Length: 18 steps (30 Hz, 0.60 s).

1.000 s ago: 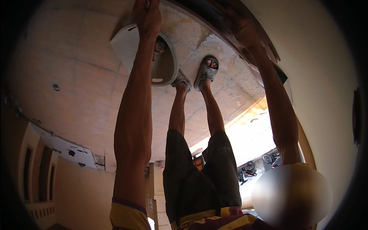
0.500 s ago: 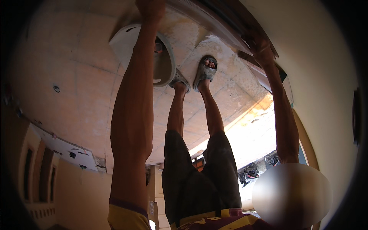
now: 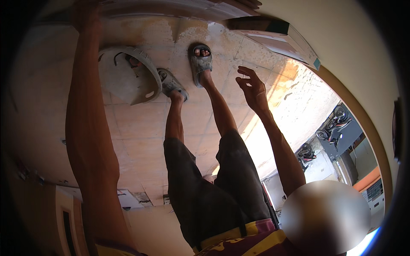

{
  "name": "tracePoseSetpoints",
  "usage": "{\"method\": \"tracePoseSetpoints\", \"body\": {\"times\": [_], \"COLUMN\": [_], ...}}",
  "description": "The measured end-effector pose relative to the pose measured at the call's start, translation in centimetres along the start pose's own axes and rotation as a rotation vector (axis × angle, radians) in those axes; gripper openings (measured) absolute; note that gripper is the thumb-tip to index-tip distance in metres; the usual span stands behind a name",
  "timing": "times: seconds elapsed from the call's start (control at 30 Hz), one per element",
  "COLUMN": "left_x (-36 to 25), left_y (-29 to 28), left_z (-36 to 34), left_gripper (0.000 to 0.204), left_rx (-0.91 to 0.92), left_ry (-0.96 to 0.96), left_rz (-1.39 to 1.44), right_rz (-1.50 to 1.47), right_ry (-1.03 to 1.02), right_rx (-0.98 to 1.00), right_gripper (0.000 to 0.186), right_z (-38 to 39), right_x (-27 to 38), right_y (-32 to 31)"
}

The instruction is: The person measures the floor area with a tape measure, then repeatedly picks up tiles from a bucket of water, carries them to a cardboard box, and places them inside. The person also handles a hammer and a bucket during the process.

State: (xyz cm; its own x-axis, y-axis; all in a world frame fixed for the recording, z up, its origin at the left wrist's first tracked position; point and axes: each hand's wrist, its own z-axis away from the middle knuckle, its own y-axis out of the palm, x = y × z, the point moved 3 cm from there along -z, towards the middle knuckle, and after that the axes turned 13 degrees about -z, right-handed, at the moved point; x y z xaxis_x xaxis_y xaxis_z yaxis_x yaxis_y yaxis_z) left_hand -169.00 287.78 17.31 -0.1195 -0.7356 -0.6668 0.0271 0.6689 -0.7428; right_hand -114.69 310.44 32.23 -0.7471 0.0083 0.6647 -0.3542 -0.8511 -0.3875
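Board [image 3: 171,10]: long, brown, beside left grip [image 3: 86,19].
Left grip: too dark, cannot tell if holding.
Right grip [image 3: 253,89]: bent, away from board, cannot tell if pinching.
Tub [image 3: 123,84]: on floor [image 3: 139,128].

Can read no words, numbers or signs; can make out blurred yellow letter-like marks [image 3: 218,246] low on the maroon-and-yellow fabric shirt [image 3: 250,245].

Right hand [image 3: 255,91]: gap all round, way open toward sunlit floor [image 3: 294,94] | leftward: sandalled foot [image 3: 200,66] in way | beyond: long box-like piece [image 3: 275,44] by wall [image 3: 341,51] | left hand [image 3: 86,18]: dark panel [image 3: 171,10] crowds it, tub [image 3: 147,64] beside forearm [image 3: 87,98]
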Motion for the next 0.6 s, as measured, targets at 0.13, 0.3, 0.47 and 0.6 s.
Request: {"method": "tracePoseSetpoints", "body": {"times": [0.13,0.3,0.47,0.6], "left_x": [2.1,-12.0,-26.5,-32.5], "left_y": [1.1,2.5,17.5,26.1], "left_z": [8.0,26.7,41.9,43.4], "left_gripper": [0.042,0.039,0.066,0.093], "left_rx": [0.101,0.348,1.056,0.905], "left_ry": [-0.295,-0.563,-0.884,-0.954], "left_rz": [0.313,0.422,0.9,1.017], "right_rz": [-0.5,-1.176,-1.642,-1.787], "right_ry": [0.454,0.302,0.216,0.598], "right_rx": [-0.169,-0.462,-0.331,-0.584], "right_gripper": [0.049,0.087,0.087,0.049], "right_z": [3.7,-3.6,-16.4,-17.8], "right_x": [-8.9,-14.2,-15.0,-11.2], "right_y": [-7.2,-19.5,-26.1,-20.9]}}
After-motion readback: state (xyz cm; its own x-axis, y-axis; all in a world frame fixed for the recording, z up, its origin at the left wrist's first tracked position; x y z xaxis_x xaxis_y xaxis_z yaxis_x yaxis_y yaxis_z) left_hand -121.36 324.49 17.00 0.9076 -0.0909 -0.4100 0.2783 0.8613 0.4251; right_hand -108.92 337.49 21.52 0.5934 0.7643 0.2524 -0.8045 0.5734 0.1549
